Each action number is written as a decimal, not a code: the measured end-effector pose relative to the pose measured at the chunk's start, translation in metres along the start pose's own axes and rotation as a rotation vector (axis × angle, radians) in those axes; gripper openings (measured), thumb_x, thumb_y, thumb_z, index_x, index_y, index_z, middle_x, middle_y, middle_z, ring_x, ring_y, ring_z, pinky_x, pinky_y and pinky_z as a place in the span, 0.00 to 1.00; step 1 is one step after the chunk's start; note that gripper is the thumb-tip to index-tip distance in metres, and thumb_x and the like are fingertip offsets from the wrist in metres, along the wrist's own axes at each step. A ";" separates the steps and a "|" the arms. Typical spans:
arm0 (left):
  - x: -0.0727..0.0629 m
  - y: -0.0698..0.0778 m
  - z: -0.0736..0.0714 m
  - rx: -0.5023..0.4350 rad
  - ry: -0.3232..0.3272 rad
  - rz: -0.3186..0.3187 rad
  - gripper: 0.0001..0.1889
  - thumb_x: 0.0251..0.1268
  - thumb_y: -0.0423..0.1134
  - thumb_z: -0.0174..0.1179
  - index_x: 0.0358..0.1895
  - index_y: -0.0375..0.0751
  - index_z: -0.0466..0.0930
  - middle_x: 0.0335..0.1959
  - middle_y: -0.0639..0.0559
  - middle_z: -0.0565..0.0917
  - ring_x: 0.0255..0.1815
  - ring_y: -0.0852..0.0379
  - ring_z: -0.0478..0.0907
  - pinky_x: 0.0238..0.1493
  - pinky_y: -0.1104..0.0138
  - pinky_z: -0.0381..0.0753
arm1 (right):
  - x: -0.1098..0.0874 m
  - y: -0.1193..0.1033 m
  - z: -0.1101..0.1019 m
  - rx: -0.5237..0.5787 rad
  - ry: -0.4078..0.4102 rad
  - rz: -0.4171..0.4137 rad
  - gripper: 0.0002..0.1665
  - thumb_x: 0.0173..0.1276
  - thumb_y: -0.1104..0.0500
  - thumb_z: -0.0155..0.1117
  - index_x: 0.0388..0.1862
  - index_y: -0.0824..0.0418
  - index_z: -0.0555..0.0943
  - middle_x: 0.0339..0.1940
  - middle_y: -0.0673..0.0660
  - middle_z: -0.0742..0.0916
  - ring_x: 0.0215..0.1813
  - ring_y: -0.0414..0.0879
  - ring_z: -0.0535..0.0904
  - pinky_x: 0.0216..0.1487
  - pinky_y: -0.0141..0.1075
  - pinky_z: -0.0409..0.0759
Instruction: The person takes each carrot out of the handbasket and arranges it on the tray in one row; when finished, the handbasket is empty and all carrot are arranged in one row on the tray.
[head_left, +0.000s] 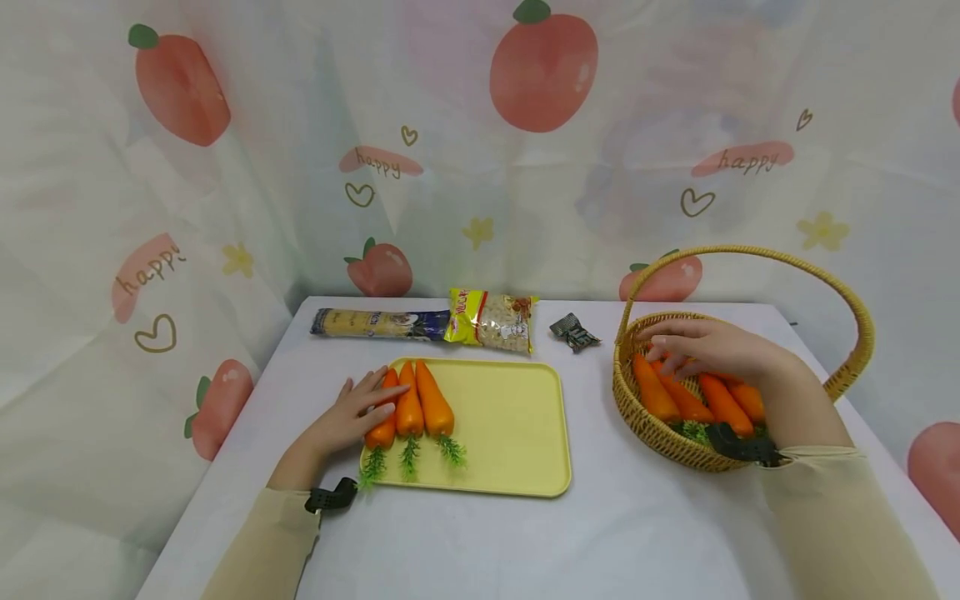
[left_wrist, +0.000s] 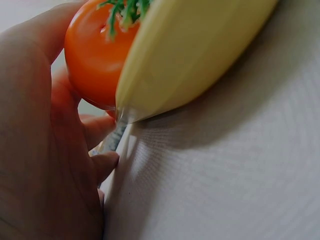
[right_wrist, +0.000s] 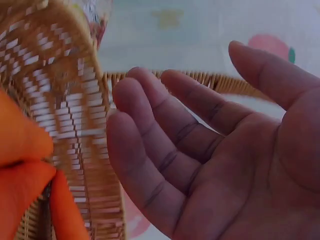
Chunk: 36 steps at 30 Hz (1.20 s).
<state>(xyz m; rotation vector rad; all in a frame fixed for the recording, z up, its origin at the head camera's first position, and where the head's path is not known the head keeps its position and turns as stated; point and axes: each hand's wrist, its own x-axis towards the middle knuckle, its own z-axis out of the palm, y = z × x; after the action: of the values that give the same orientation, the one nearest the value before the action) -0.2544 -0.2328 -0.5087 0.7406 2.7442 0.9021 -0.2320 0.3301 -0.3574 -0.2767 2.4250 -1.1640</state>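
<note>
In the head view, three orange carrots with green tops lie side by side on the left part of a yellow tray (head_left: pixel 510 425). My left hand (head_left: pixel 352 417) rests over the leftmost carrot (head_left: pixel 381 427), and its fingers reach toward the middle carrot (head_left: pixel 409 412). Up close in the left wrist view, that carrot's rounded end (left_wrist: pixel 95 55) shows beside the palm. Over the wicker basket (head_left: pixel 637 417) hovers my right hand (head_left: pixel 720 350), its fingers loosely extended and holding nothing. Several carrots (head_left: pixel 660 396) lie inside the basket, partly hidden by the hand and wrist.
Behind the tray lie a long blue-ended packet (head_left: pixel 375 324) and a yellow, clear-windowed bag (head_left: pixel 491 321). A small dark wrapped packet (head_left: pixel 575 332) sits between bag and basket. The basket's tall handle (head_left: pixel 750 250) arches over its right side. A patterned curtain (head_left: pixel 450 192) hangs behind the white table.
</note>
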 end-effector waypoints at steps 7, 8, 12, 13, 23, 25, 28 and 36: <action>0.000 0.000 0.000 -0.001 0.007 0.015 0.24 0.76 0.57 0.47 0.72 0.65 0.68 0.82 0.44 0.49 0.81 0.34 0.41 0.77 0.38 0.27 | -0.003 0.025 -0.018 -0.014 0.040 0.118 0.39 0.76 0.38 0.50 0.73 0.63 0.62 0.61 0.67 0.78 0.55 0.56 0.82 0.53 0.43 0.84; 0.000 0.000 0.000 0.000 0.008 0.017 0.24 0.76 0.57 0.47 0.72 0.65 0.68 0.82 0.44 0.49 0.81 0.34 0.41 0.77 0.38 0.27 | -0.004 0.028 -0.019 -0.028 0.034 0.127 0.40 0.76 0.38 0.49 0.74 0.64 0.61 0.61 0.67 0.77 0.55 0.56 0.81 0.54 0.44 0.84; 0.000 0.001 0.000 -0.001 0.010 0.016 0.24 0.76 0.57 0.47 0.72 0.66 0.68 0.82 0.44 0.49 0.81 0.34 0.41 0.77 0.38 0.27 | -0.004 0.038 -0.021 -0.089 -0.031 0.173 0.41 0.77 0.39 0.50 0.74 0.67 0.60 0.65 0.70 0.75 0.59 0.59 0.80 0.57 0.50 0.82; 0.000 0.001 -0.001 -0.001 0.010 0.016 0.24 0.76 0.57 0.47 0.72 0.66 0.68 0.82 0.44 0.49 0.81 0.34 0.41 0.77 0.38 0.27 | -0.005 0.041 -0.020 -0.101 -0.052 0.183 0.41 0.77 0.39 0.50 0.75 0.66 0.60 0.67 0.71 0.73 0.60 0.59 0.79 0.58 0.50 0.82; -0.002 0.001 -0.001 -0.005 0.008 0.013 0.24 0.75 0.57 0.48 0.71 0.65 0.69 0.82 0.44 0.50 0.81 0.34 0.42 0.77 0.38 0.27 | -0.007 0.053 -0.014 -0.012 -0.113 0.282 0.46 0.72 0.39 0.58 0.78 0.62 0.57 0.71 0.69 0.72 0.58 0.52 0.81 0.56 0.44 0.82; -0.002 0.000 -0.001 0.000 0.010 0.012 0.24 0.76 0.57 0.48 0.71 0.64 0.69 0.81 0.43 0.50 0.81 0.33 0.42 0.77 0.38 0.27 | -0.004 0.055 -0.013 -0.006 -0.127 0.278 0.46 0.72 0.40 0.59 0.78 0.63 0.57 0.71 0.69 0.70 0.58 0.53 0.81 0.57 0.46 0.82; -0.002 0.000 0.000 0.002 0.011 0.011 0.24 0.76 0.57 0.48 0.71 0.64 0.69 0.81 0.43 0.50 0.81 0.33 0.42 0.76 0.38 0.27 | 0.000 0.059 -0.012 -0.004 -0.158 0.258 0.46 0.72 0.43 0.60 0.78 0.66 0.56 0.73 0.72 0.68 0.61 0.56 0.79 0.59 0.47 0.81; -0.002 0.002 0.000 -0.007 0.007 0.012 0.24 0.76 0.57 0.48 0.72 0.65 0.69 0.82 0.44 0.49 0.81 0.34 0.41 0.77 0.39 0.26 | 0.006 0.069 -0.012 -0.027 -0.188 0.240 0.50 0.71 0.46 0.63 0.80 0.64 0.50 0.72 0.70 0.69 0.57 0.52 0.81 0.59 0.43 0.81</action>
<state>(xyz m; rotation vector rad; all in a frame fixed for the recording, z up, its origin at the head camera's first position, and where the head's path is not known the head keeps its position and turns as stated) -0.2523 -0.2324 -0.5071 0.7543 2.7435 0.9182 -0.2423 0.3790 -0.4062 -0.0944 2.2387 -0.9556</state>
